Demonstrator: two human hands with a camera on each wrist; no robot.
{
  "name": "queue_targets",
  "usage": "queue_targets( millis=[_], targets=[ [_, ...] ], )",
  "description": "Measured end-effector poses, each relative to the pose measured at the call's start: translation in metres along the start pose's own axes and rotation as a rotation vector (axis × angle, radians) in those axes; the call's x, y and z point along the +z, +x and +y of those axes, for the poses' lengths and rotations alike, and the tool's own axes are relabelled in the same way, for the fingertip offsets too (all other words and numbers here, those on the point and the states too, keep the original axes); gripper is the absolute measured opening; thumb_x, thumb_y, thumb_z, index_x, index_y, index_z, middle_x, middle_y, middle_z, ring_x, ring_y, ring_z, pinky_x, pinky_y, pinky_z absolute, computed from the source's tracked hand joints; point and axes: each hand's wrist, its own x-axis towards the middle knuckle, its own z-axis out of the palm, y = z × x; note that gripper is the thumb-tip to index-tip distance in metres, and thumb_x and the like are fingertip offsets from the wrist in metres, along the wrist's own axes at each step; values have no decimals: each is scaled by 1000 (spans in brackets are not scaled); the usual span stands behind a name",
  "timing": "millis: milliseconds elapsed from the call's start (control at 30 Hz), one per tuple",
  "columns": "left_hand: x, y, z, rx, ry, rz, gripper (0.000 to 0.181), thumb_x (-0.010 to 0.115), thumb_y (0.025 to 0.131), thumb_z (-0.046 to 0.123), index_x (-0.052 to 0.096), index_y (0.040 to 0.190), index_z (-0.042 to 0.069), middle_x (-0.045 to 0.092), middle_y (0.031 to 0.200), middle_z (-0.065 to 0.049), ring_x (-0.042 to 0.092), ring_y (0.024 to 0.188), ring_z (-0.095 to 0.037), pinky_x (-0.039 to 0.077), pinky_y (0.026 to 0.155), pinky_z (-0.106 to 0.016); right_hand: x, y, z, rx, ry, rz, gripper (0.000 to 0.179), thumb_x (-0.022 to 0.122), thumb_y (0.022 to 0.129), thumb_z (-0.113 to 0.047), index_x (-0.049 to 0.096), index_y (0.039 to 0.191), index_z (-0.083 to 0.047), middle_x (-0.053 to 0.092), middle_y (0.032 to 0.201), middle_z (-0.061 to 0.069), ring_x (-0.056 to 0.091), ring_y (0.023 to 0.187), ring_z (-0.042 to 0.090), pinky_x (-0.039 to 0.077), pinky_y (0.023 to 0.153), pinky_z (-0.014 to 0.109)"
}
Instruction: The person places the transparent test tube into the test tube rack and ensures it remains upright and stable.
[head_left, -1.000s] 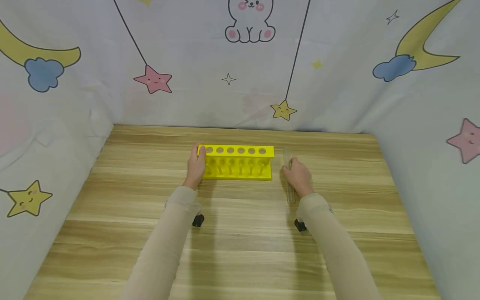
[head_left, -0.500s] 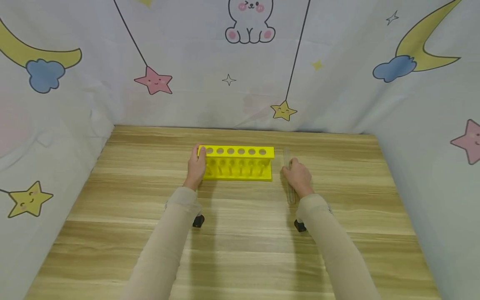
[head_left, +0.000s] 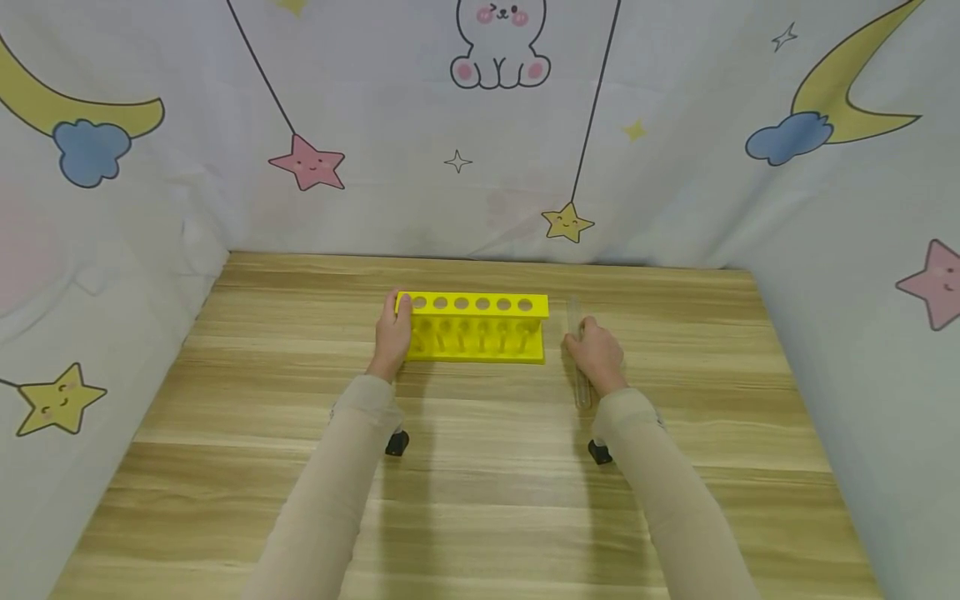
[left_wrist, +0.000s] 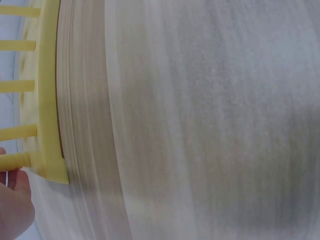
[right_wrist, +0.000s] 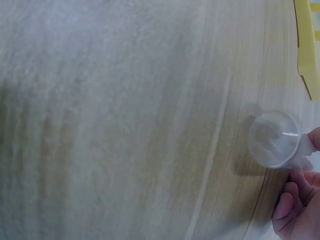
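Observation:
A yellow test tube rack (head_left: 472,314) with a row of round holes along its top stands on the table. My left hand (head_left: 392,337) grips its left end, thumb on the top bar. In the left wrist view, the fingers of that hand (left_wrist: 15,210) are by the end peg of the rack (left_wrist: 48,100). To the right of the rack, my right hand (head_left: 598,350) pinches a clear test tube (head_left: 582,392) near its middle. The tube's round open end (right_wrist: 274,140) faces the right wrist camera. Whether the tube touches the table is hard to tell.
Wood-grain table (head_left: 480,500) spreads under both arms. White cloth (head_left: 390,200) printed with stars, moons and clouds hangs along the back and both sides. A small dark device (head_left: 397,442) sits under the left wrist, another (head_left: 600,452) under the right.

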Motion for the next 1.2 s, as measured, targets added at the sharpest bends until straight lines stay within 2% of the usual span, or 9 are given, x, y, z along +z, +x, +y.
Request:
queue_targets(
  millis=[300, 600, 767, 1000, 1200],
  targets=[
    [1, 1, -1, -18, -28, -23, 56, 24, 93, 50, 24, 137, 17, 26, 144, -8, 25, 132, -27, 21, 107, -45, -4, -2, 1, 13, 24, 1, 43, 46, 85, -34, 46, 114, -2, 61, 92, 19, 53, 70, 25, 40, 51, 32],
    [1, 1, -2, -19, -20, -12, 56, 24, 92, 52, 26, 136, 18, 29, 142, -11, 28, 130, -30, 24, 105, -46, -7, 0, 5, 16, 96, 19, 44, 46, 83, -35, 45, 115, -4, 61, 98, 19, 56, 73, 28, 41, 52, 32],
    [0, 1, -2, -29, -18, -22, 57, 24, 92, 52, 23, 138, 19, 26, 144, -9, 25, 131, -29, 22, 107, -46, -9, -1, 5, 22, 110, 13, 46, 46, 82, -35, 44, 117, -5, 61, 100, 19, 55, 74, 27, 41, 53, 32],
    [0, 1, -2, -7, -16, -12, 55, 24, 92, 52, 27, 135, 18, 31, 141, -11, 28, 130, -29, 24, 106, -45, -20, -3, 2, 15, 137, 10, 48, 45, 84, -33, 42, 122, -3, 60, 92, 17, 51, 68, 23, 39, 51, 28],
    [0, -1, -1, -10, -10, -18, 57, 23, 92, 52, 24, 137, 18, 29, 143, -11, 26, 131, -29, 23, 106, -45, -24, -1, 3, 16, 136, 37, 47, 46, 85, -35, 42, 121, -5, 58, 83, 13, 48, 63, 20, 37, 50, 27]
  ],
)
